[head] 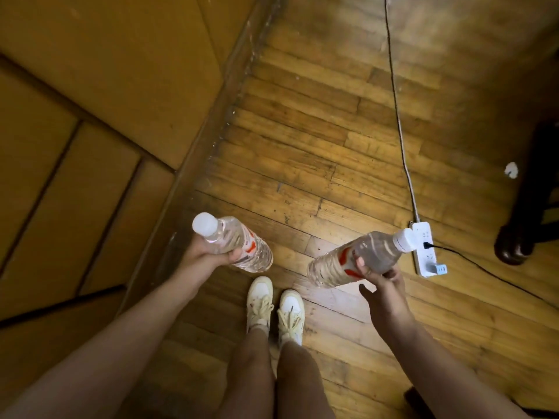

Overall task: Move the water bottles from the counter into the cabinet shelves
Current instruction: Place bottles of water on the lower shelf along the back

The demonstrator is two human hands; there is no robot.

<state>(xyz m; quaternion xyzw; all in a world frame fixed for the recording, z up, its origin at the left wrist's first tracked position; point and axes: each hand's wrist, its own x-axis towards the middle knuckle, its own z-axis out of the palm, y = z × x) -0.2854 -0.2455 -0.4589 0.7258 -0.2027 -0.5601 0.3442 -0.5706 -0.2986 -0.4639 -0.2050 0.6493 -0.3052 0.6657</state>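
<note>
I look straight down at the floor. My left hand (208, 252) grips a clear water bottle (242, 246) with a white cap and a red label, cap pointing up-left. My right hand (379, 276) grips a second clear water bottle (348, 261) around its middle, white cap pointing right. Both bottles hang above the wooden floor in front of my feet. The wooden cabinet (90, 116) with panelled fronts fills the left side. No counter or open shelf is in view.
A white power strip (425, 252) lies on the parquet floor at right, with a cable (396, 110) running away from it and a black lead plugged in. A dark furniture leg (520, 234) stands at the right edge. My white shoes (273, 309) are below the bottles.
</note>
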